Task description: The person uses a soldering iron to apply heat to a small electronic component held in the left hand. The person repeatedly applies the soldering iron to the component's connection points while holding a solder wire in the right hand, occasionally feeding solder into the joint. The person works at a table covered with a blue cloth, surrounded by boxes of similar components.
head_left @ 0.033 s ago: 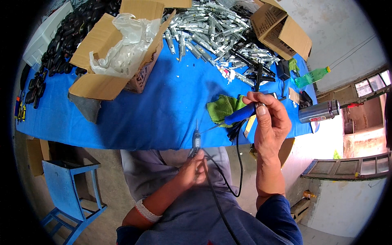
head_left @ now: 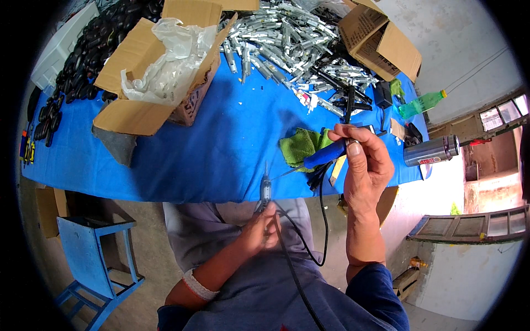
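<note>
My left hand (head_left: 264,231) is closed on a slim, clear-and-grey tool part (head_left: 266,192) with a thin tip pointing up, held at the table's front edge with black cable (head_left: 281,237) around it. My right hand (head_left: 364,165) grips the handle of a blue screwdriver (head_left: 326,154) between bent fingers and thumb. Its thin shaft slants down-left to the top of the part in my left hand. A green cloth (head_left: 298,144) lies on the blue tablecloth (head_left: 193,160) behind the screwdriver.
An open cardboard box (head_left: 127,116) with plastic, black casings (head_left: 83,66), a big pile of grey parts (head_left: 281,38) and another box (head_left: 370,44) fill the back. At right are a green bottle (head_left: 419,105) and steel flask (head_left: 429,150); a blue chair (head_left: 88,259) stands lower left.
</note>
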A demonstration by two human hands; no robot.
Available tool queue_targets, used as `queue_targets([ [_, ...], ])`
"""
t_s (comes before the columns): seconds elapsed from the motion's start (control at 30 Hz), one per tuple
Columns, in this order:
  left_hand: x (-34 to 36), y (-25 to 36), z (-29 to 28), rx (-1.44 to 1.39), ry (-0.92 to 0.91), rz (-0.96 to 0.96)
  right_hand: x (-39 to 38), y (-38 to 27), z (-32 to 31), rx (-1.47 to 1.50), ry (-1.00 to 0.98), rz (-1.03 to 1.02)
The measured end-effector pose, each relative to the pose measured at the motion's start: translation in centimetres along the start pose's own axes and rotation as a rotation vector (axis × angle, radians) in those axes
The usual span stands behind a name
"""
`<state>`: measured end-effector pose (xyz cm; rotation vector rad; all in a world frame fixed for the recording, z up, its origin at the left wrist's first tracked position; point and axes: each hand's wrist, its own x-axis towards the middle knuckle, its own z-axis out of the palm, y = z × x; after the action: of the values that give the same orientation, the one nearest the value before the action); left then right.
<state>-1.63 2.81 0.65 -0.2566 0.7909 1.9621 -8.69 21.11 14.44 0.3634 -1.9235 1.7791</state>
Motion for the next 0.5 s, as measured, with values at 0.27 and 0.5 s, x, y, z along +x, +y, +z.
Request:
queue_targets([
  [0.27, 0.0, -0.2, 0.1, -0.021, 0.021, 0.01, 0.6, 0.0, -1.1, 0.083, 0.191, -0.012],
  [0.5, 0.1, -0.4, 0.1, -0.098, 0.007, 0.011, 1.6, 2.3, -0.7, 0.28, 0.305, 0.193],
])
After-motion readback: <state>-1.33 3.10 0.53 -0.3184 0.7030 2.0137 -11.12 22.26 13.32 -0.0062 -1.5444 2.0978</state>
